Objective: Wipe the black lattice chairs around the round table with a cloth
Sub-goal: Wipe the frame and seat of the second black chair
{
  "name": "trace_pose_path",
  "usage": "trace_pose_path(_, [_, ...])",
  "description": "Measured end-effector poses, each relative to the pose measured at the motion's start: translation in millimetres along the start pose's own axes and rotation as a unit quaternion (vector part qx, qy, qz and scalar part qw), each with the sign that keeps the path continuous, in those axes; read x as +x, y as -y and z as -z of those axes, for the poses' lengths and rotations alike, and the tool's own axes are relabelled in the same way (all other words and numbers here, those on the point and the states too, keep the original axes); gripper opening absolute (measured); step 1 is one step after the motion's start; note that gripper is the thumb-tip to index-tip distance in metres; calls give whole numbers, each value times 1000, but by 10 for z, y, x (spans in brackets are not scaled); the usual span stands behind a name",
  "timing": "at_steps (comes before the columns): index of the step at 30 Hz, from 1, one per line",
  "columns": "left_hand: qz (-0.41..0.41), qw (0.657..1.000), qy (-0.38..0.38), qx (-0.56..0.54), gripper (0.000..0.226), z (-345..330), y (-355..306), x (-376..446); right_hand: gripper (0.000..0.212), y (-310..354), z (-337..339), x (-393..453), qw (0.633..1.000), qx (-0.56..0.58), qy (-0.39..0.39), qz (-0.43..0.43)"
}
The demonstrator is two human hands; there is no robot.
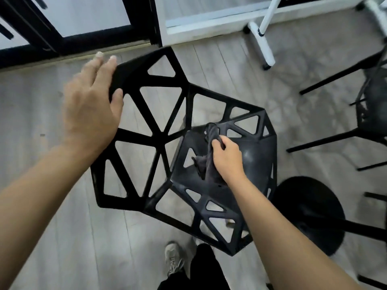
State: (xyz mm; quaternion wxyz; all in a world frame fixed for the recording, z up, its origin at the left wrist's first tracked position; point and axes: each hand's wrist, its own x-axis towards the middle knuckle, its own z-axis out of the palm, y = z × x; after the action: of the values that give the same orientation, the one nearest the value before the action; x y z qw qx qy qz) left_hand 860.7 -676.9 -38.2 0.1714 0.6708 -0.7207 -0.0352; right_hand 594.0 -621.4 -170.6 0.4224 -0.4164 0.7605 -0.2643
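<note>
A black lattice chair (161, 130) with triangular cut-outs fills the middle of the view, seen from above and behind its backrest. My left hand (92, 103) grips the top edge of the backrest at the upper left, thumb on the near side. My right hand (228, 158) holds a bunched dark grey cloth (207, 162) and presses it on the chair's seat. Part of the cloth trails out to the left of my fingers.
A second black lattice chair (370, 114) stands at the right edge. The round black table base (310, 214) sits on the grey wood floor at lower right. White frame legs (261, 42) and a black-framed glass door (69, 24) lie beyond. My shoe (173, 258) is below the chair.
</note>
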Motion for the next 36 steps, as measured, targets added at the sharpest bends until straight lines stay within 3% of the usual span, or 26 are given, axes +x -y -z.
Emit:
trace_pose_path(3, [-32,999,-28,-27,43,-82,-509,-720,31,-267,474,41,996,-82,-19,4])
trace_pose_path(7, [-74,983,147,-80,31,-743,-1089,-2011,36,-408,908,574,977,-212,0,23])
trace_pose_path(10, [-8,963,265,-50,32,-1298,-1184,-2616,58,-353,1083,1080,961,-270,42,35])
trace_pose_path(14, [24,935,349,66,37,-1763,-1130,-3003,72,-288,1088,1720,944,-316,69,62])
trace_pose_path(17, [31,936,333,112,36,-1976,-1090,-3050,70,-327,1004,2224,927,-357,97,63])
trace_pose_path(20, [18,952,276,133,34,-2101,-1054,-3033,48,-506,948,2559,913,-380,131,69])
trace_pose_path(26, [-40,968,218,117,28,-2084,-902,-3017,30,-846,953,2555,919,-374,47,111])
trace_pose_path(36, [-77,935,298,177,44,-1769,-272,-2856,27,-1634,1387,1310,944,-328,-26,-23])
